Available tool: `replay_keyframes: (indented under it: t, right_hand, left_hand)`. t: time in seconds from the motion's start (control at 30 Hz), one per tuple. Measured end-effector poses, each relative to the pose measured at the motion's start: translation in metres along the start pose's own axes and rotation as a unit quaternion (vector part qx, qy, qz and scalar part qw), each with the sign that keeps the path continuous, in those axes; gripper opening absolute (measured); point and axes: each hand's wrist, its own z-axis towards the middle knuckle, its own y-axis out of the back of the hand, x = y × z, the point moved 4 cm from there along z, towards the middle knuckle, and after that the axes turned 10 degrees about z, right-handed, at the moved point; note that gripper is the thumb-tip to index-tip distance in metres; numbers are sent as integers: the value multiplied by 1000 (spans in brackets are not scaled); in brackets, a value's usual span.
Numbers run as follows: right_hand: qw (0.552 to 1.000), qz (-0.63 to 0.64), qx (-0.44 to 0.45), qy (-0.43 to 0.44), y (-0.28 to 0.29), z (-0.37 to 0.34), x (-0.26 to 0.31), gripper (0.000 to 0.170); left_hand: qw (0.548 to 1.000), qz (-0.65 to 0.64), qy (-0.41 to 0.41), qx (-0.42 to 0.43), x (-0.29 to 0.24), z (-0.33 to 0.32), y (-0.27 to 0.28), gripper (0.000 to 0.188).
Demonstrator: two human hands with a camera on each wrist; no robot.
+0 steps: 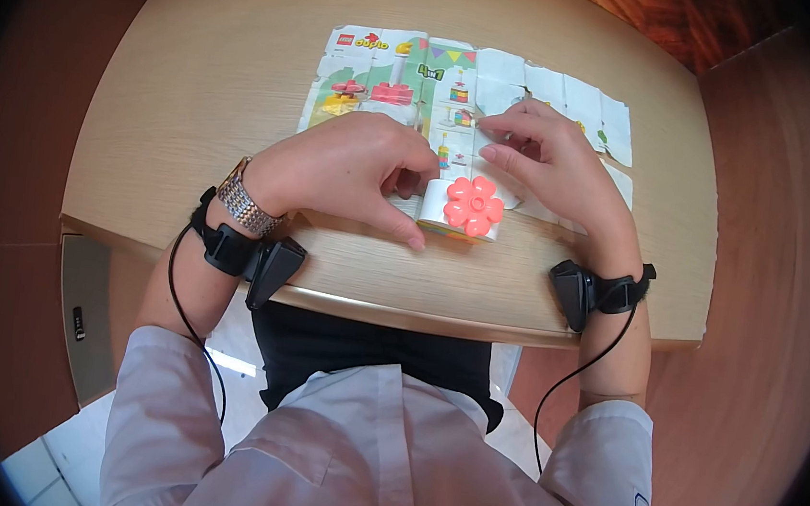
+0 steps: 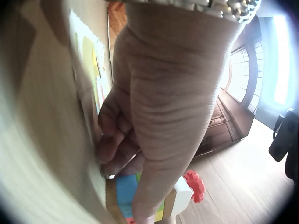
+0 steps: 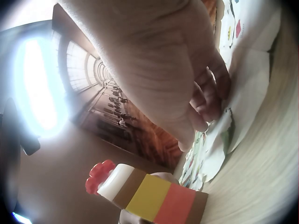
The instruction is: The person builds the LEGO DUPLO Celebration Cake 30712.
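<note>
A short stack of toy building bricks [image 1: 439,191] stands near the table's front edge, white on top with a pink flower piece [image 1: 475,205] facing up. Yellow, pink and brown layers [image 3: 148,198] show from the right wrist, and a blue brick [image 2: 126,190] from the left. My left hand [image 1: 360,164] holds the stack, thumb on the near side and fingers behind. Over the unfolded instruction sheet [image 1: 375,69], my right hand [image 1: 555,165] hovers with loosely bent fingers and nothing in them, just to the right of the stack.
The creased sheet spreads across the middle of the wooden table [image 1: 199,71], with a torn edge on its right part [image 1: 596,101]. A metal watch [image 1: 244,202] circles the left wrist. Wrist cameras with black cables hang close to the table's front edge.
</note>
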Motion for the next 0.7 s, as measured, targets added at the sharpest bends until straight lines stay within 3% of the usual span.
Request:
replay_keyframes:
  t: [0.1,0.17,0.2,0.27,0.33,0.4,0.53,0.6,0.67,0.7]
  right_hand:
    - [1000,16,-6,17,0,2,-3,32]
    - [999,30,-10,-13,3,3,-9,30]
    - [1000,28,-6,-9,3,4,-10,30]
    - [999,41,-9,-18,4,5,-13,29]
    - [999,49,-9,-17,4,6,-14,29]
    - [998,57,-11,-13,3,7,-17,29]
    - [997,73,-11,-29,2,7,-21,30]
    - [997,63,-8,-32,2,7,-16,32]
    - [996,72,-39,-35,-2,2,-7,45]
    - [999,-6,-41,-17,-2,1,3,61]
  left_hand:
    - [1000,11,14,21,2,-4,5,56]
    - [988,-145,29,-41,17,-10,20,40]
    - [988,-144,32,-46,24,-9,24,40]
    - [959,-215,98,-155,41,-12,36,25]
    - [954,-199,132,-180,46,-12,43,29]
    - [956,-67,220,-184,62,-12,42,25]
    - [958,22,232,-168,65,-18,44,25]
    - [976,-2,191,-107,57,-14,35,32]
    - [979,2,180,-100,53,-14,28,37]
    - [979,11,179,-96,50,-13,29,37]
